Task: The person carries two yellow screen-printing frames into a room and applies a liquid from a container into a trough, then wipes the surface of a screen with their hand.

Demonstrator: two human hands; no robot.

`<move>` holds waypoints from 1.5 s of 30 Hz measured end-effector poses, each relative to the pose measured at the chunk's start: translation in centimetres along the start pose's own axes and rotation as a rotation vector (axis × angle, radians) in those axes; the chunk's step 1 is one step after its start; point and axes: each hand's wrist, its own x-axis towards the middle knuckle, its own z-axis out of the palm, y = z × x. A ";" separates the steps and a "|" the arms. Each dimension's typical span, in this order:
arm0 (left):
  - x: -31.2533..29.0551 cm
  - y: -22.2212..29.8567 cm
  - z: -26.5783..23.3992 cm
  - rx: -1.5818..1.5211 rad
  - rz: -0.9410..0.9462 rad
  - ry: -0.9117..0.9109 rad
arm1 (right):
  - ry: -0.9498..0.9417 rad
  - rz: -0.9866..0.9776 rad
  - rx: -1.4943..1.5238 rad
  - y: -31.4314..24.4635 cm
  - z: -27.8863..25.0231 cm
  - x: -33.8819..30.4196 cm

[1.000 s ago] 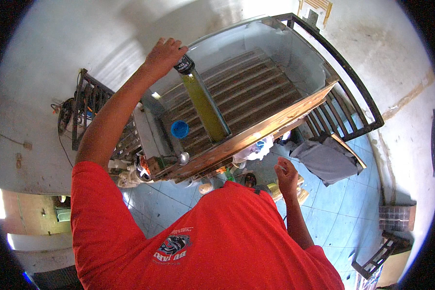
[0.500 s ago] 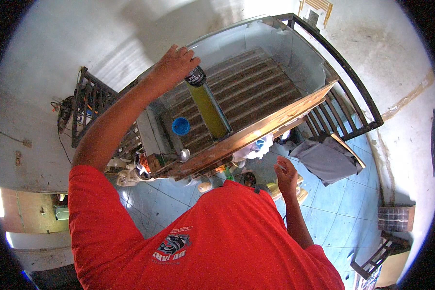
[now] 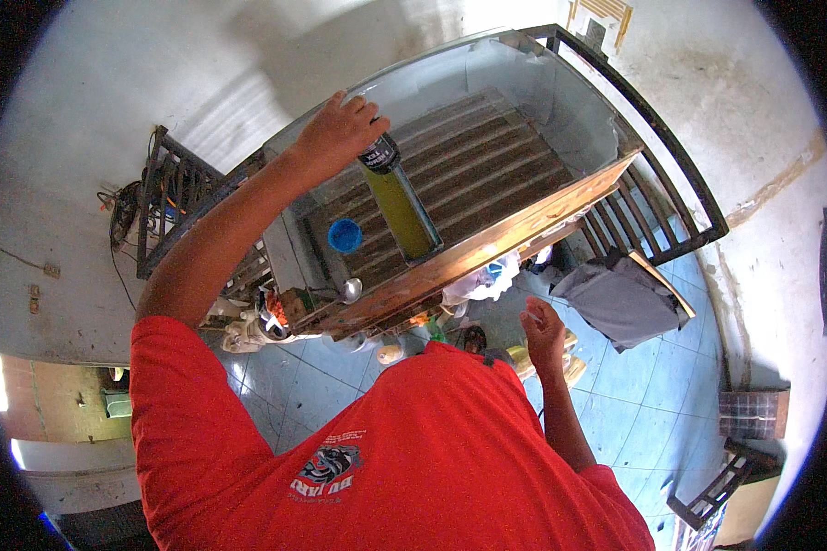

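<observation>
My left hand (image 3: pixel 345 129) is wrapped round the top of a dark jar with a printed label (image 3: pixel 379 154), held over the glass tank. Right below the jar lies the far end of a long, narrow trough of yellow-green liquid (image 3: pixel 400 216) inside the tank. Whether jar and trough touch, I cannot tell. A round blue cup (image 3: pixel 344 236) sits left of the trough, and a metal ladle (image 3: pixel 351 290) rests at the tank's near left edge. My right hand (image 3: pixel 544 329) hangs lower right, its fingers curled round something small and pale that I cannot make out.
The glass tank (image 3: pixel 570 115) has a brown slatted bottom and a wooden front board (image 3: pixel 524 216). Dark slatted metal frames (image 3: pixel 698 197) flank it. A grey cloth-covered item (image 3: pixel 620 298) stands at right on blue floor tiles (image 3: pixel 643 395). Bags and bottles crowd beneath the tank.
My left hand and the jar have shifted a little to the right and nearer. My right hand stays in about the same place.
</observation>
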 end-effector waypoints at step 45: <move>-0.4 2.3 -3.0 0.002 0.041 -0.008 | 0.010 -0.024 0.012 0.2 0.2 -0.2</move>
